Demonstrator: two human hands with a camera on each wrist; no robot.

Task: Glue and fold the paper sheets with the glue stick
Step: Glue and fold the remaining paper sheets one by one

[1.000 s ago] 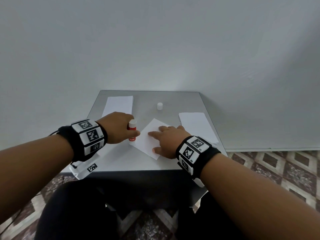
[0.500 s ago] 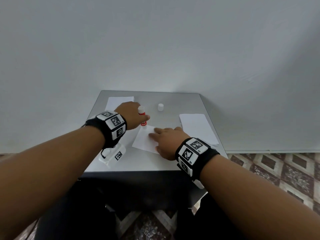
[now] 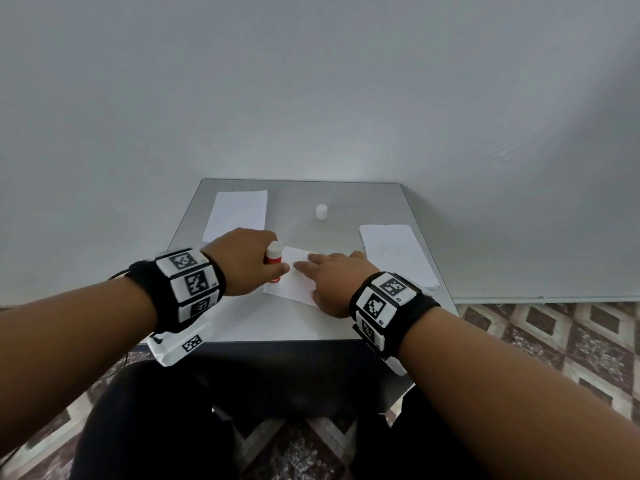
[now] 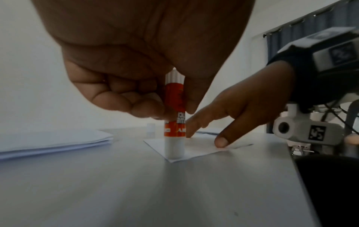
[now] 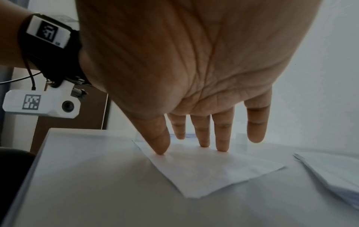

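Dim, soft light; wrist pics blurry, warped.

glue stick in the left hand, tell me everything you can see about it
The glue stick is a slim plastic tube with an orange-red label bearing white lettering, a ribbed white knob on top and a white lower end. It is uncapped and stands upright, inverted, tip pressed onto the near-left corner of the small paper sheet. The left hand grips its upper part with curled fingers. Nothing else touches it.

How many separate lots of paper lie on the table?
3: a stack at the far left, a stack at the right edge, and a single sheet in the middle under the right hand. Sheets per stack cannot be counted.
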